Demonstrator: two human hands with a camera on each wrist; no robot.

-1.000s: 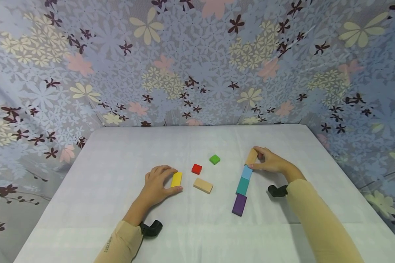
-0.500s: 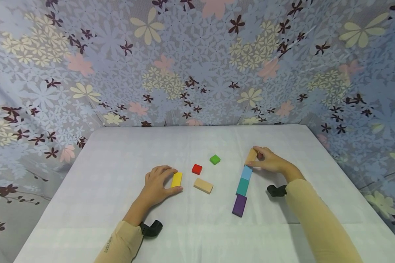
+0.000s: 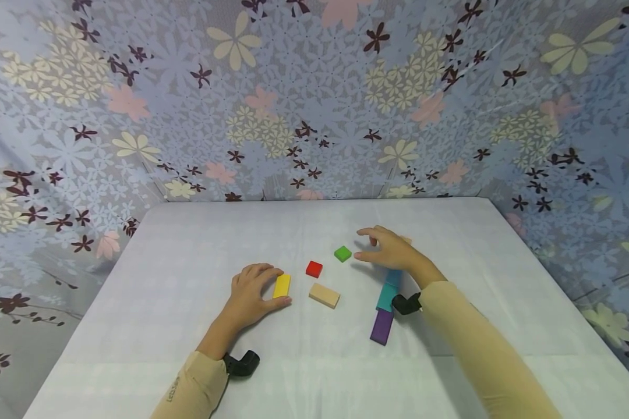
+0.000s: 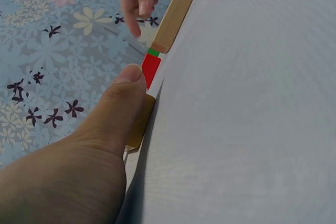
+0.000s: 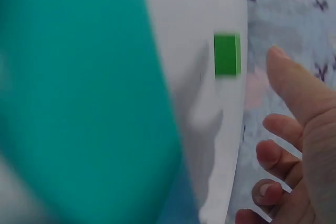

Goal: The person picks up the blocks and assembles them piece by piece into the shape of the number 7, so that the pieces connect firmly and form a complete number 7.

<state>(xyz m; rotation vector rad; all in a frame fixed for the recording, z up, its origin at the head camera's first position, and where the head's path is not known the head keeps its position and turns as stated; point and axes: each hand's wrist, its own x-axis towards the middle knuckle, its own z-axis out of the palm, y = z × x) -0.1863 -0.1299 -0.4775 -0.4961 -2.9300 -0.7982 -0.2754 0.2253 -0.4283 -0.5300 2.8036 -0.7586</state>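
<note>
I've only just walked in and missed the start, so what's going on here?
Someone is handling small blocks on a white table. Their left hand holds the yellow block between thumb and finger. Their right hand is empty, thumb and forefinger apart, just beside the green block, not touching it. A purple block, a teal block and a blue block lie in a row. A red block lies between the hands.

Right hand (image 3: 392,251) moved from the far tan block (image 3: 407,239) to the green block (image 3: 343,254)
It has let go of the far tan block and is just right of the green block, thumb and fingers parted. It now hides most of the far tan block; the black wrist device (image 3: 406,303) now overlaps the teal block (image 3: 386,296), on the green block's near right.
</note>
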